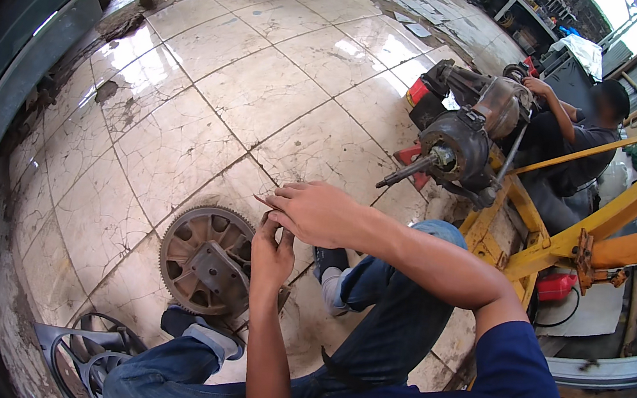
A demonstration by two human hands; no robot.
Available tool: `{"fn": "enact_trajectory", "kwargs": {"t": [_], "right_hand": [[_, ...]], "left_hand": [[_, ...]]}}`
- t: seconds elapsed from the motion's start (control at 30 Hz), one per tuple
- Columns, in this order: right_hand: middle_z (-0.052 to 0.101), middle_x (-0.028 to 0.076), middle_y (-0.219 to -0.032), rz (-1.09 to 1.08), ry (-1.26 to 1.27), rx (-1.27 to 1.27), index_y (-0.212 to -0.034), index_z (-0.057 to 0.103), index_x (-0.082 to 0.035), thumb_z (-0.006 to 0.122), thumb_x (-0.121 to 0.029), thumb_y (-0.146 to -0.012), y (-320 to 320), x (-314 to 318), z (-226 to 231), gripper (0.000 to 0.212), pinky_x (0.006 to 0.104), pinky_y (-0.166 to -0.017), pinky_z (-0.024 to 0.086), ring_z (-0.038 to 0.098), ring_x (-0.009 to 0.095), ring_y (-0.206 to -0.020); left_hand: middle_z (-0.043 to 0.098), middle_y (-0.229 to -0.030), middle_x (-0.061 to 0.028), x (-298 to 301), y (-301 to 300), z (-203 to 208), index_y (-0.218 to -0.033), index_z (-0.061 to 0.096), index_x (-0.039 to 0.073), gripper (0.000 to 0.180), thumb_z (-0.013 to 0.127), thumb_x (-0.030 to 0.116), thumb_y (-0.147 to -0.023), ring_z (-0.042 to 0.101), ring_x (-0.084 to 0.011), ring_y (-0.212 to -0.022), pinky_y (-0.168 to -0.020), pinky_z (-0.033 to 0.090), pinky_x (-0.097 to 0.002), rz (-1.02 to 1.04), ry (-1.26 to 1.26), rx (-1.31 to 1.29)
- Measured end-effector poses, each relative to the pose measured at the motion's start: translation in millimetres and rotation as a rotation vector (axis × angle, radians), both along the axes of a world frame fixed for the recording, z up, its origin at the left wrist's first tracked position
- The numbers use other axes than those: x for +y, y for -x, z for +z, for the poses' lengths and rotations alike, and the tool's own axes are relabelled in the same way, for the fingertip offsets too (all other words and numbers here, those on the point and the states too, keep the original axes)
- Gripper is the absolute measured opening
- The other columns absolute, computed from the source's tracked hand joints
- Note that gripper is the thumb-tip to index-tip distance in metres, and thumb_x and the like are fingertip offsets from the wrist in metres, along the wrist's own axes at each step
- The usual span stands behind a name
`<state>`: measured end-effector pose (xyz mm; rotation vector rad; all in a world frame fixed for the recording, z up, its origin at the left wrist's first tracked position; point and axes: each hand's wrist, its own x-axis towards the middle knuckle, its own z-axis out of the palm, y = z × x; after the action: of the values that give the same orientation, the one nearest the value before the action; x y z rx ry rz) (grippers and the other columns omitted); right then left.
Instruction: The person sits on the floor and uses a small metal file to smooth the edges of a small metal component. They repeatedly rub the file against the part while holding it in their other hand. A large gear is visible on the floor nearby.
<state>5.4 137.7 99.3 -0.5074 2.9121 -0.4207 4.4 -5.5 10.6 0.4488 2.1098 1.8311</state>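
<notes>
My right hand (315,213) reaches across from the right, its fingers bent and brought together over the fingertips of my left hand (272,257). My left hand points upward with fingers pinched. A thin dark sliver shows at the right fingertips, too small to name; what lies between the two hands is hidden. Just left of them, a rusty toothed flywheel (178,250) lies on the tiles. On top of it sits a grey metal block with a flat, holed face (213,269), partly covered by my left hand and wrist.
A greasy axle assembly (459,140) rests on red stands at the right, with a co-worker (576,142) behind it. A yellow steel frame (608,212) stands nearer, beside a red jack (556,287). A black fan shroud (92,354) lies lower left. Cracked tiles (267,95) cover the floor.
</notes>
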Motion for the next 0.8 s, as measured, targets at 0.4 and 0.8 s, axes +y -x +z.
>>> {"fn": "enact_trajectory", "kwargs": {"t": [0.4, 0.8], "right_hand": [[0.066, 0.018, -0.101, -0.070, 0.061, -0.216, -0.106, 0.063, 0.002, 0.041, -0.030, -0.101, 8.1, 6.7, 2.9, 0.039, 0.0457, -0.084, 0.048, 0.062, 0.038, -0.095], [0.064, 0.018, -0.117, -0.066, -0.016, -0.195, -0.121, 0.059, 0.001, 0.040, -0.030, -0.101, 7.8, 1.6, -4.6, 0.041, 0.0423, -0.095, 0.046, 0.059, 0.033, -0.113]], "left_hand": [[0.067, -0.090, -0.0208, 1.0, -3.9, 5.9, -0.104, 0.060, -0.005, 0.016, 0.057, 0.001, -0.091, 0.064, -0.0295, -0.077, -0.074, 0.049, -0.0377, -0.070, -0.074, -0.004], [0.060, -0.114, -0.0277, 14.5, -12.8, -0.6, -0.111, 0.059, -0.009, 0.027, 0.061, 0.003, -0.087, 0.059, -0.0434, -0.102, -0.086, 0.047, -0.0425, 0.061, -0.046, 0.127]]}}
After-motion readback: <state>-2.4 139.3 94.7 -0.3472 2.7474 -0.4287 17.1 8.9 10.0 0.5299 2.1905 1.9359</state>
